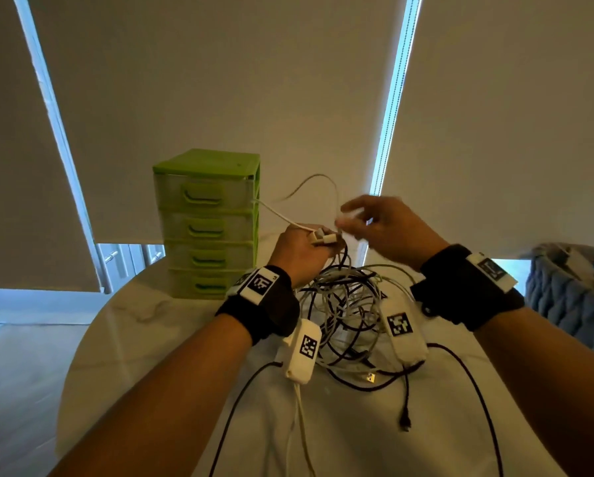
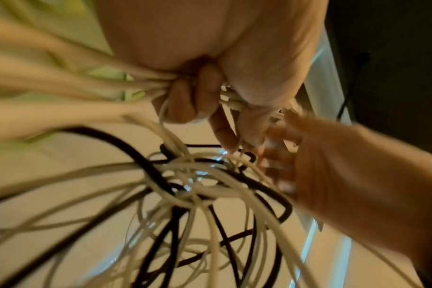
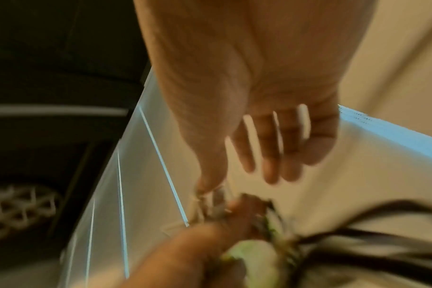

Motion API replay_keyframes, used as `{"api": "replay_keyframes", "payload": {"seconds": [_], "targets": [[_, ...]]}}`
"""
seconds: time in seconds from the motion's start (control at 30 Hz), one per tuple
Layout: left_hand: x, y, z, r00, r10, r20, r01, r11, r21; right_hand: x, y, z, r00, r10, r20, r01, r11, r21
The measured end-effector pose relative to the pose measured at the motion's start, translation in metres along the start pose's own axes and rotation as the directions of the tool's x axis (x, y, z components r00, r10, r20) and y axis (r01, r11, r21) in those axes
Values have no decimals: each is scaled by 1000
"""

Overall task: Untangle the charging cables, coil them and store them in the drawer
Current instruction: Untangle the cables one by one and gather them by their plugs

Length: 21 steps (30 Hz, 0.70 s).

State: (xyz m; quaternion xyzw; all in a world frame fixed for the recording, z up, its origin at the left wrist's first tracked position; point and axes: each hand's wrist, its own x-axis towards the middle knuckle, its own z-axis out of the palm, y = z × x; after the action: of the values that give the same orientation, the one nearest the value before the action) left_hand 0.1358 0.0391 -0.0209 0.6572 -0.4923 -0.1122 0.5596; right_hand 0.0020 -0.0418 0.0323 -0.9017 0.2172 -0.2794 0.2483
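Note:
A tangle of white and black charging cables (image 1: 347, 304) lies on the white marble table (image 1: 134, 325). My left hand (image 1: 318, 242) is raised above the tangle and grips a bunch of white cables with their connectors (image 1: 323, 237); the left wrist view shows its fingers (image 2: 197, 101) curled round the strands. My right hand (image 1: 345, 216) is close beside it and pinches a white cable that loops up (image 1: 319, 176). The right wrist view is blurred, with the right hand's fingers (image 3: 271, 152) above the left hand (image 3: 190, 249). A green drawer unit (image 1: 206, 225) stands behind, all drawers closed.
A black cable plug (image 1: 405, 423) and a USB connector (image 1: 370, 376) trail toward the table's near side. A grey tufted chair (image 1: 570, 304) stands at the right. Window blinds hang behind the table. The table's left part is bare marble.

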Motion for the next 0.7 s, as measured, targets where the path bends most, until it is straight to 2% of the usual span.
{"api": "replay_keyframes", "payload": {"seconds": [0.07,0.1,0.17,0.27,0.33,0.43,0.47,0.5,0.57,0.63,0.7], "targets": [[1,-2,-5,990,-109,-87,101,991,-89,-13,17,8,972,83,221,-34,975,-219],[1,-3,-8,975,-175,-135,157,979,-132,-20,24,11,960,88,265,-14,963,-268],[2,-5,-15,928,-305,-214,262,943,-206,-31,29,11,961,46,271,33,960,-279],[4,-7,-33,815,-499,-295,369,839,-399,-42,32,-3,954,-32,300,115,958,-264],[7,-9,-46,773,-558,-302,386,792,-474,-48,40,-14,942,11,335,105,939,-327],[8,-6,-52,811,-508,-290,333,809,-485,-49,56,-23,934,166,316,1,884,-467],[7,-1,-49,829,-485,-278,327,824,-463,-48,58,-23,940,174,292,-12,875,-484],[4,5,-46,853,-448,-266,319,852,-415,-46,56,-23,954,146,262,-8,887,-462],[1,18,-36,908,-340,-243,252,909,-332,-39,43,-15,986,39,165,10,957,-289],[0,33,-28,943,-263,-201,199,936,-292,-30,21,1,995,-45,91,58,989,-138],[-1,41,-26,957,-224,-184,169,946,-277,-23,6,20,989,-79,123,99,981,-167]]}}
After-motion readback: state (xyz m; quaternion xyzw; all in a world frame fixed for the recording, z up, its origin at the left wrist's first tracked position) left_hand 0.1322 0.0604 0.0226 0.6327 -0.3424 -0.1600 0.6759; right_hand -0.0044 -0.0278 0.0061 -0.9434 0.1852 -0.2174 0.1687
